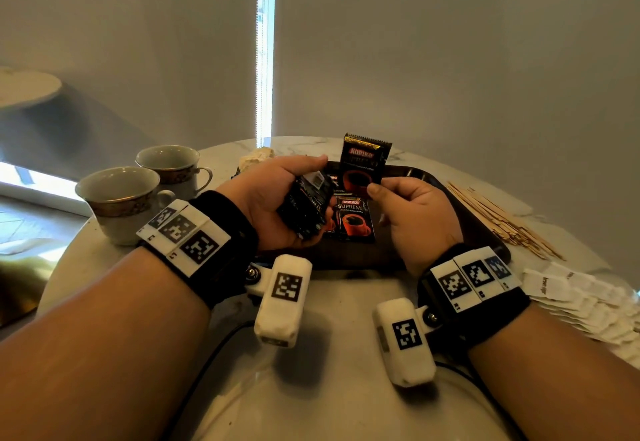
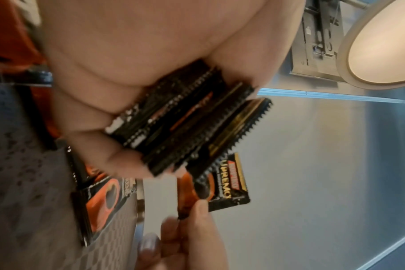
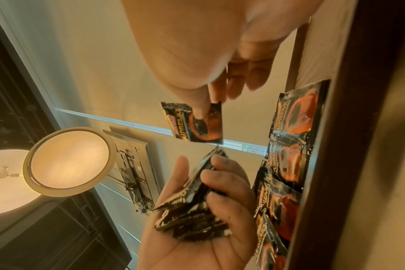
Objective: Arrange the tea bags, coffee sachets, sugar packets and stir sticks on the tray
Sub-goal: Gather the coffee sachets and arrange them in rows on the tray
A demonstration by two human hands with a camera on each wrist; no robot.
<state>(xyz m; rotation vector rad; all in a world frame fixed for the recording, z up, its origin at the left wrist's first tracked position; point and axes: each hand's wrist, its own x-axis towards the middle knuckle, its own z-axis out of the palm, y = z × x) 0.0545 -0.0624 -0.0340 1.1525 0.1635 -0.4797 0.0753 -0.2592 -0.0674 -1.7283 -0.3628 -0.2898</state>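
Both hands are grasping coffee sachets above the tray. Left hand [image 1: 277, 205], palm up, is curling its fingers round a stack of sachets [image 1: 306, 208], whose serrated black edges are fanning out in the left wrist view [image 2: 185, 124]. Right hand [image 1: 414, 219] is pinching the lower corner of a single sachet [image 1: 363, 163] between thumb and forefinger, holding it upright with its printed face toward the head camera; the right wrist view is showing the thumb pressing on the red cup print [image 3: 197, 124].

Ordered from largest to smallest:

Table [image 1: 329, 354], a pale marbled round top, is carrying everything else.

Tray [image 1: 460, 205], dark brown and rectangular, is lying just beyond the wrists. Sachets are already lying face up on it; one sachet on the tray [image 1: 353, 219] is showing between the two hands, and the right wrist view is showing several more in an overlapping row along the tray's floor [image 3: 289, 164].

Two teacups [image 1: 124, 201], pale with a patterned dark band, are standing on the table left of the tray, near each other.

Sugar packets [image 1: 581, 302], white, are lying spread in overlapping rows on the table to the right of the right wrist.

Stir sticks [image 1: 498, 219], thin and wooden, are lying in a loose pile just beside the tray's right edge.

Tea bags cannot be made out with certainty.
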